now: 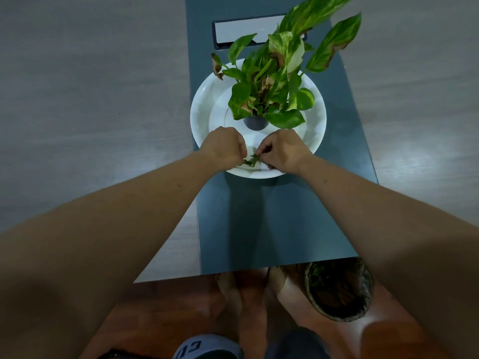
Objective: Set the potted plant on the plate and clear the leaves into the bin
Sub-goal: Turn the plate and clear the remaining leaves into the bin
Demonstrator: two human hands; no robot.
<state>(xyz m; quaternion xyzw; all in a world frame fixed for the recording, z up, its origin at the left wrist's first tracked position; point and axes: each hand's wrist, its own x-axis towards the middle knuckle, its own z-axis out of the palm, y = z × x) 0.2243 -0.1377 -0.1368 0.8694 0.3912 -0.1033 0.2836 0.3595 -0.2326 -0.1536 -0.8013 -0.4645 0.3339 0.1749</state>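
A potted plant [274,81] with green and yellow leaves, some browned, stands upright in a small dark pot [255,122] at the middle of a white plate [204,110]. At the plate's near rim lie small loose green leaves [252,160]. My left hand [223,147] and my right hand [281,150] meet over them, the fingers of both pinched on the leaves. A bin [339,288] lined with a dark bag stands on the floor below the table's near edge, at the right.
The plate rests on a dark teal strip [272,216] down the middle of a grey table [90,99]. A white rectangular slot [243,29] lies behind the plant. My bare feet [246,294] stand on a reddish wooden floor beside the bin.
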